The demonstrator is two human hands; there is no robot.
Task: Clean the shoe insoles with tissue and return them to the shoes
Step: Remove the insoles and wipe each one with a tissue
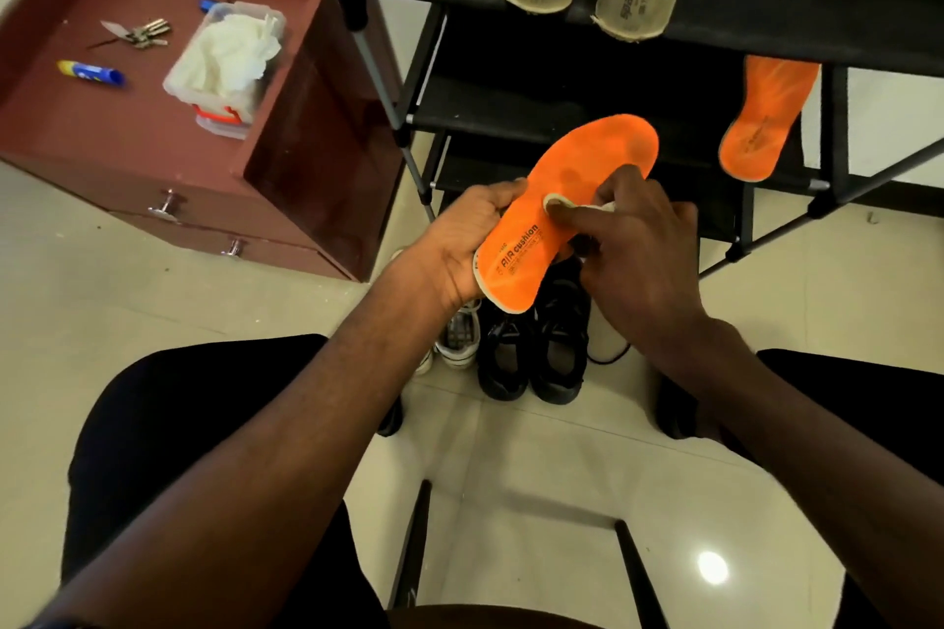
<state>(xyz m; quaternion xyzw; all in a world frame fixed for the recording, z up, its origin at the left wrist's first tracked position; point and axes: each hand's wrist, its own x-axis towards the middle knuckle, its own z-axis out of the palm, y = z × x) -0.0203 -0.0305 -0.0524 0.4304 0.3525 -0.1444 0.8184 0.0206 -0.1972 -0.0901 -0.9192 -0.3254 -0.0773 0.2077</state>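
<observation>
Above the black shoes (531, 352), left hand (459, 240) grips the orange insole (577, 189) by its heel, right hand (638, 240) pinching a tissue (554, 205) mid-sole; looks light and floppy, so hold it near the heel.

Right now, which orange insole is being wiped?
The orange insole held in the left hand, printed "AIR cushion". The right hand presses tissue on it; the other insole lies on the rack.

Keys (139, 34) on maroon cabinet (153, 128)
</observation>
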